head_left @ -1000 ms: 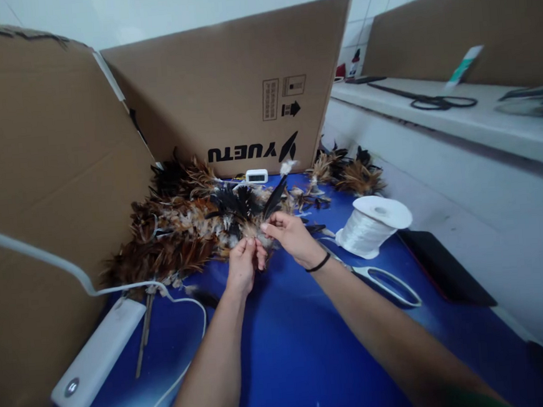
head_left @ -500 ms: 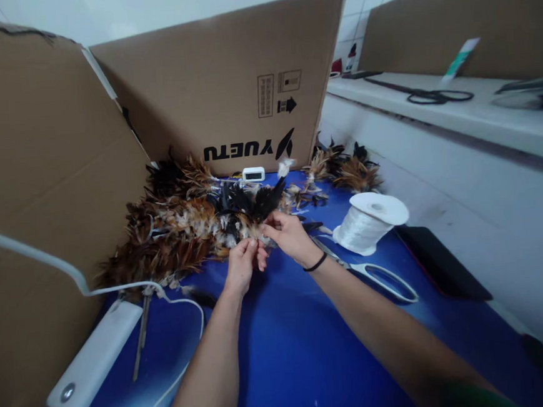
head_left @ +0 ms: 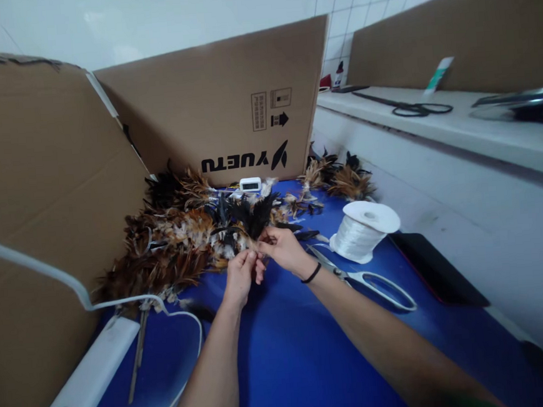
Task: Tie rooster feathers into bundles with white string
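Observation:
Dark feathers (head_left: 256,216) stand upright in a small bunch above my fingers, their pale fluffy base near my fingertips. My left hand (head_left: 242,275) pinches at the bottom of the bunch, thumb against forefinger. Close beside it, my right hand (head_left: 282,249) is closed on the bunch from the right, a black band round that wrist. The exact grip of each fingertip is too small to make out. Behind and left of my hands lies a large heap of brown, black and pale feathers (head_left: 166,237) on the blue table (head_left: 283,353).
Right of my hands are scissors (head_left: 386,291), a white ribbon spool (head_left: 361,234) and a black tablet-like device (head_left: 436,269). A white power strip (head_left: 90,381) with a cord lies left. Cardboard (head_left: 189,109) walls the back and left; a small digital display (head_left: 250,184) sits behind.
The view has tilted up slightly and turned a little to the right. A white fluffy tuft above the dark feathers now appears lower and further left. Both hands stay closed at the bunch.

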Demonstrator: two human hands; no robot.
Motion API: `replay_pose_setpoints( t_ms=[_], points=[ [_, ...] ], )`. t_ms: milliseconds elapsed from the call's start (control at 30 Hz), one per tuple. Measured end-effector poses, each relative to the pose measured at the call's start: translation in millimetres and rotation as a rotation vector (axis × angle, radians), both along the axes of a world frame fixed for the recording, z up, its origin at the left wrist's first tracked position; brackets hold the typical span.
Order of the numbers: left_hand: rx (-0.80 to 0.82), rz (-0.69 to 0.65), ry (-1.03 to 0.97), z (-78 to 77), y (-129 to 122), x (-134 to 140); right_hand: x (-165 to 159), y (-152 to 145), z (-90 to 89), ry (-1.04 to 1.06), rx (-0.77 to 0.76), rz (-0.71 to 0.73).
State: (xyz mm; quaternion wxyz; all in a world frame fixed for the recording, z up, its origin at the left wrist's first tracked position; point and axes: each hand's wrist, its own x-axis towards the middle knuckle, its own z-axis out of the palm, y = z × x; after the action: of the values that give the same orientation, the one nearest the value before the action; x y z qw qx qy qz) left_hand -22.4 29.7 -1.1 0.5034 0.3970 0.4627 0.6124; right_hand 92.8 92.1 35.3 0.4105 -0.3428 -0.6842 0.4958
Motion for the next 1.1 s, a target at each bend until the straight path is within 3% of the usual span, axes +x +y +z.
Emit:
replay_pose_setpoints(
  t_ms=[267, 400, 667, 800, 867, 933, 1033, 1100],
  points=[
    [0.005, 0.039, 0.12, 1.4, -1.3, 0.7, -7.5, 2.2, 7.7, 0.075, -0.077, -0.106],
    [-0.019, 0.046, 0.133, 0.2, -0.5, -0.6, -8.6, 15.3, 28.0, 0.208, -0.147, -0.174],
    [-0.08, 0.058, 0.144, 0.2, 0.2, -2.1, 0.2, 55.9, 79.8, 0.335, -0.101, -0.277],
    [-0.08, 0.055, 0.124, -0.5, 0.2, -2.5, 6.3, 80.2, 92.0, 0.365, -0.071, -0.392],
    [-0.061, 0.042, 0.098, -1.7, 0.3, -3.3, 11.6, 89.0, 88.4, 0.236, -0.031, -0.425],
    [-0.034, 0.024, 0.055, -2.4, 0.4, -4.1, 17.7, 91.5, 78.8, -0.027, 0.05, -0.374],
    [-0.01, 0.002, -0.011, -1.9, 0.2, -4.5, 24.3, 80.9, 59.5, -0.413, 0.245, -0.267],
    [-0.005, -0.004, -0.037, -0.7, -0.2, -4.1, 24.9, 66.8, 48.2, -0.499, 0.32, -0.224]
  ],
)
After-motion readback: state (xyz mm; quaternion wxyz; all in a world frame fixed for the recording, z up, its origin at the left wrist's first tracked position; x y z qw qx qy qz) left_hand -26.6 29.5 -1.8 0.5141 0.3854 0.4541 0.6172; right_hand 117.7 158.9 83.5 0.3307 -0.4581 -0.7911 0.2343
